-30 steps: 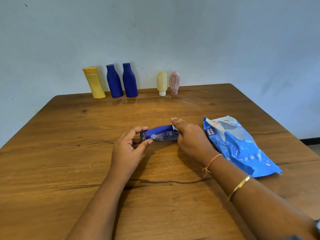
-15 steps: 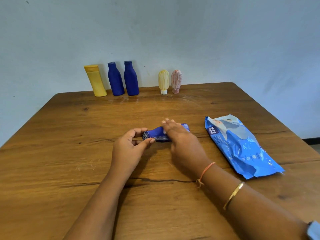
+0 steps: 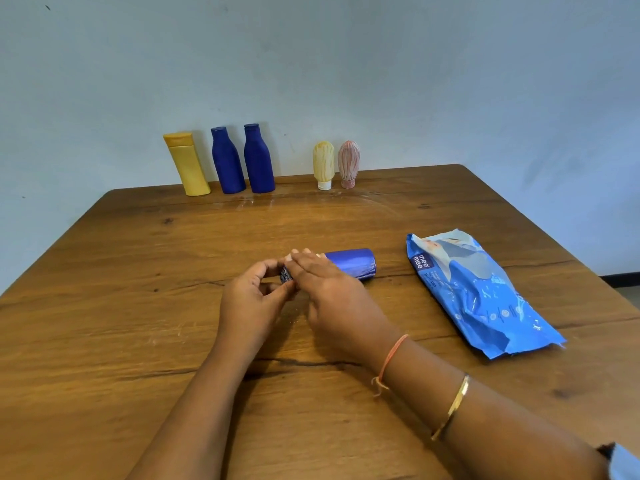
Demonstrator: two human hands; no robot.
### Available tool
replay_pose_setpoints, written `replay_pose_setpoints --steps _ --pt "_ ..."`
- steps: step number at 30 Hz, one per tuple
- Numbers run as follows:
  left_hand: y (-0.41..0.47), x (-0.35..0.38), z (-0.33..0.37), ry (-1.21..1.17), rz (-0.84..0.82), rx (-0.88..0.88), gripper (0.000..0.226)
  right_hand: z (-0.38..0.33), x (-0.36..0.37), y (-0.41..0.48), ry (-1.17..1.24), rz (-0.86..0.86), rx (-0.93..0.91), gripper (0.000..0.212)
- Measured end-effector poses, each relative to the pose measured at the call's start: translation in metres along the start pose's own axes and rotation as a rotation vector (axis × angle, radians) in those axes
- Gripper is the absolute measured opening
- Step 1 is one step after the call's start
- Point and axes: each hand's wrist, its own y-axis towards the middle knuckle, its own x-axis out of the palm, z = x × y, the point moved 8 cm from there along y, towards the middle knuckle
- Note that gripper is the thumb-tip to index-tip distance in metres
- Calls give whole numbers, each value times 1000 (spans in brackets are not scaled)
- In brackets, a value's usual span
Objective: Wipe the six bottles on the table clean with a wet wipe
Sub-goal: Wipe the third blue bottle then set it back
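Left hand (image 3: pixel 249 299) first: thumb and fingers are curled in a narrow pinch on the neck end of the bottle (image 3: pixel 349 263). My guess is that's there to stop it rolling or spinning. Right hand (image 3: pixel 329 292) lies over the top of the same bottle, fingers fairly straight and pressing down. I can't see the thumb. A sliver of white pokes out at the fingertips, which I take to be the wipe (image 3: pixel 289 257), but most of it is hidden under the hand, so I wouldn't swear to it.

The bottle itself lies on its side in the middle of the table (image 3: pixel 138 306), base pointing right. Makes sense to me: flat on the wood, you can rub along its length and turn it bit by bit.

The pack (image 3: pixel 478 292) lies flat off to the right, well apart from the hands but probably within reach of the right hand for a fresh sheet.

The other five stand upright in a row at the far edge by the wall (image 3: pixel 450 81):
- yellow bottle (image 3: pixel 187 164)
- two blue bottles (image 3: pixel 227 161), close together
- two small tubes (image 3: pixel 323 164) standing on their caps, just to the right

They're parked well out of the way, so the middle is the work spot. I can't tell which ones are already wiped.
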Motion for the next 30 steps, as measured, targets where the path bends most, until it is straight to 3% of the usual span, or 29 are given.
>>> replay_pose_setpoints --steps 2,5,9,17,24,30 --pt "0 1 0 -22 -5 -6 35 9 -3 -2 4 17 22 62" --pt "0 2 -2 -35 5 -23 33 50 -14 -7 36 81 200 57" --pt "0 3 -4 -50 -8 -40 32 85 -23 -9 50 49 345 55" --pt "1 6 -5 25 -46 -29 42 71 -18 0 0 31 358 57" --pt "1 4 0 111 -15 38 30 -4 5 2 -18 -21 11 63" --pt "0 5 -2 135 -16 12 31 62 -13 -10 -34 20 242 59"
